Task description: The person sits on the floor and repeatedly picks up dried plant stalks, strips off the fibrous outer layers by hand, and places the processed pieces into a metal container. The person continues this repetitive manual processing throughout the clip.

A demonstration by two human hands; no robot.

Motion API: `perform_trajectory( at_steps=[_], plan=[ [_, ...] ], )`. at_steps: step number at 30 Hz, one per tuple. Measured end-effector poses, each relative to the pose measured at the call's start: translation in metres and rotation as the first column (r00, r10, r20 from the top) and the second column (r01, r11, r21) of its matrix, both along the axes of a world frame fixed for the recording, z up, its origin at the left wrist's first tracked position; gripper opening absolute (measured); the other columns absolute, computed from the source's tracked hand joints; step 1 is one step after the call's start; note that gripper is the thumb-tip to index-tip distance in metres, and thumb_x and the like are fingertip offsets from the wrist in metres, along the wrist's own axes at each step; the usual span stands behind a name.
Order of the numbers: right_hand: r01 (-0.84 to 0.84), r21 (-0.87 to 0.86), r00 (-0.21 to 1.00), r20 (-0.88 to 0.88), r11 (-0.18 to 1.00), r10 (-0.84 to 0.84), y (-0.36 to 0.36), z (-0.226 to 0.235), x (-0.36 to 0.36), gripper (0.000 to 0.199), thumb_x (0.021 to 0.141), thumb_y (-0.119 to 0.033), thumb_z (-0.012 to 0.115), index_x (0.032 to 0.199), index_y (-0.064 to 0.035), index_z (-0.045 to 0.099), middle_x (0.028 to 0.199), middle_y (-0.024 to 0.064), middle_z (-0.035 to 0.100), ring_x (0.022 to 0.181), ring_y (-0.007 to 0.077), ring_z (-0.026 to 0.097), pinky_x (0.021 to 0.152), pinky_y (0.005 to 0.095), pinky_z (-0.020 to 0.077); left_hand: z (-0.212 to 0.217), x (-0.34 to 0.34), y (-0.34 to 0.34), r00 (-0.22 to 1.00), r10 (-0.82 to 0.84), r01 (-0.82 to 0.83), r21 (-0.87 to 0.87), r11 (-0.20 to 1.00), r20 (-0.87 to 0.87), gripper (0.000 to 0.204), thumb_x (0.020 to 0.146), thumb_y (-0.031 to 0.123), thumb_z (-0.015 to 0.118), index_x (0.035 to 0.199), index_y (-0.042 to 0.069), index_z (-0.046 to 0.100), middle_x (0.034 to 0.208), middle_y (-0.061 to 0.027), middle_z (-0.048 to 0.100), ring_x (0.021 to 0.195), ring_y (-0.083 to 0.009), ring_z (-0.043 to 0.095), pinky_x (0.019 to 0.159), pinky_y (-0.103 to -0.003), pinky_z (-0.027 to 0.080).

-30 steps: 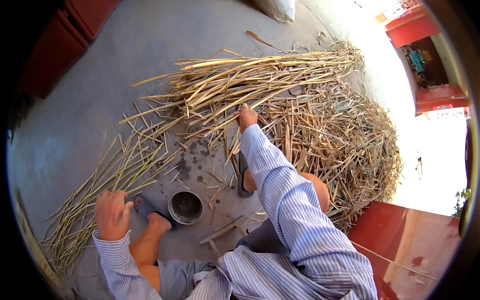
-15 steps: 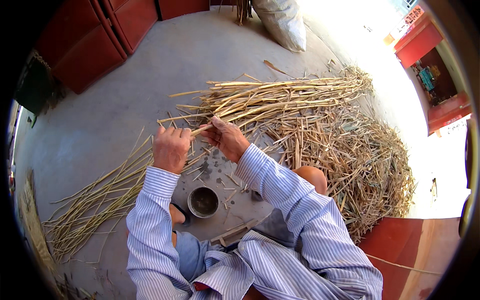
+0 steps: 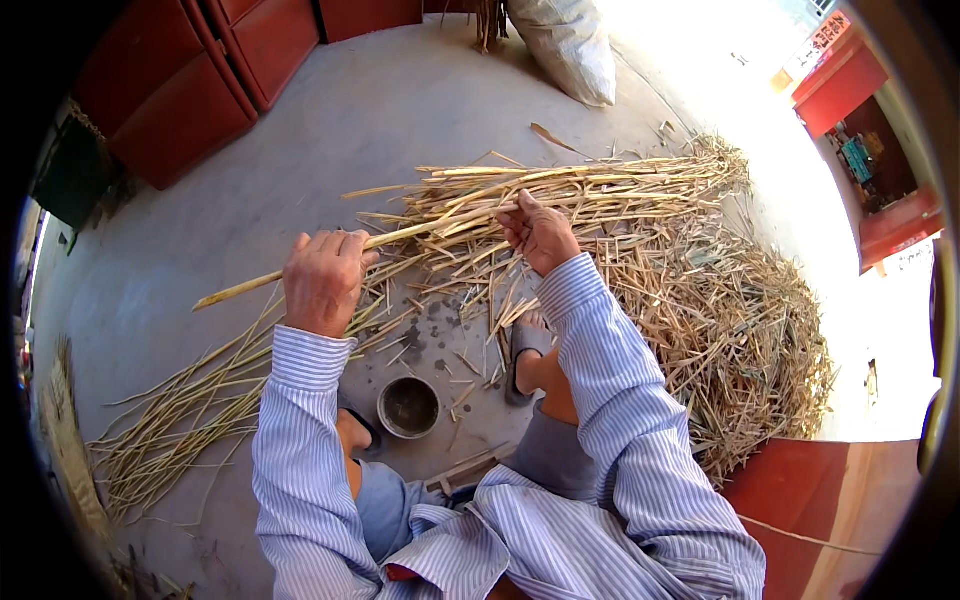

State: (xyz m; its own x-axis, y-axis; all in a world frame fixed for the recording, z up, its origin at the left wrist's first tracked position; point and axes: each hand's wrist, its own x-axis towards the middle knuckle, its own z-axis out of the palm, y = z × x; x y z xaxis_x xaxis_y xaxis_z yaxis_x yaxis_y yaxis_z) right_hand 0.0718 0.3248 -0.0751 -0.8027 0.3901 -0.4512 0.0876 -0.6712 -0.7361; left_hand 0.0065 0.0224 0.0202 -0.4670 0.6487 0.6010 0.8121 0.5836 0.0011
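Note:
A long pale-yellow stalk point(image 3: 425, 228) stretches between my hands, its thick end sticking out to the left. My left hand point(image 3: 325, 280) is closed round it near that end. Farther along, the fingers of my right hand point(image 3: 540, 232) pinch the same stalk. Just beyond my right hand lies a pile of unpeeled dry stalks point(image 3: 600, 190), and the held stalk passes in front of it. To the lower left, thin peeled stalks point(image 3: 190, 420) are spread on the floor.
A heap of stripped husks point(image 3: 740, 340) spreads on the right. A small round bowl point(image 3: 408, 407) with dark contents stands between my feet. Red doors or panels point(image 3: 175, 90) stand at the far left, a white sack point(image 3: 565, 50) at the back. Scraps litter the grey floor point(image 3: 250, 200).
My right hand has moved right and away along the stalk, and my left hand slightly left. The stalk now reaches far out past my left hand. My right leg and foot have come into view.

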Motion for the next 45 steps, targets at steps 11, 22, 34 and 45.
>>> perform_trajectory(
  at_steps=[11, 22, 34, 45],
  plan=[
    [-0.1, 0.043, 0.933, -0.342, 0.994, 0.109, -0.006, 0.022, 0.001, 0.024, 0.1, -0.02, 0.054, 0.113, -0.0011, 0.061, 0.106, 0.0126, 0.07, 0.097, 0.0204, 0.069, 0.08, 0.0303, 0.0594, -0.008, -0.035, -0.014, 0.592, 0.005, -0.128, 0.088, 0.988, 0.806, 0.014, 0.08, 0.01, 0.075, 0.085, -0.001, 0.068, 0.063, -0.0059, 0.065, 0.059, -0.0093, 0.057, 0.056, -0.027, 0.046],
    [0.038, -0.049, 0.999, -0.037, 0.998, -0.04, -0.009, 0.003, -0.011, 0.021, 0.1, -0.024, 0.054, 0.099, -0.004, 0.061, 0.09, 0.0087, 0.07, 0.078, 0.0166, 0.068, 0.066, 0.0287, 0.057, -0.005, -0.009, -0.006, 0.958, -0.077, 0.046, 0.117, 0.992, 0.275, 0.018, 0.076, 0.015, 0.078, 0.08, 0.006, 0.063, 0.069, -0.0102, 0.063, 0.063, -0.0283, 0.061, 0.056, -0.038, 0.047],
    [0.356, -0.176, 0.91, -0.156, 0.918, -0.383, 0.097, -0.01, 0.024, 0.028, 0.105, -0.029, 0.038, 0.1, -0.0073, 0.055, 0.089, 0.0042, 0.067, 0.08, 0.0164, 0.065, 0.066, 0.0287, 0.0525, 0.019, -0.032, -0.105, 0.76, 0.041, -0.32, 0.318, 0.893, 0.648, 0.022, 0.078, 0.015, 0.081, 0.082, 0.002, 0.064, 0.072, -0.002, 0.063, 0.065, -0.0098, 0.054, 0.062, -0.025, 0.045],
    [0.09, 0.143, 0.995, -0.053, 0.986, -0.083, 0.027, 0.014, 0.008, 0.03, 0.099, -0.032, 0.057, 0.1, -0.003, 0.063, 0.089, 0.0079, 0.072, 0.077, 0.0153, 0.071, 0.057, 0.0243, 0.0539, 0.01, -0.026, 0.002, 0.984, 0.108, -0.099, 0.071, 0.993, -0.142, 0.041, 0.081, 0.033, 0.073, 0.109, 0.006, 0.063, 0.103, -0.0072, 0.068, 0.098, -0.0241, 0.062, 0.083, -0.039, 0.042]
  ],
)
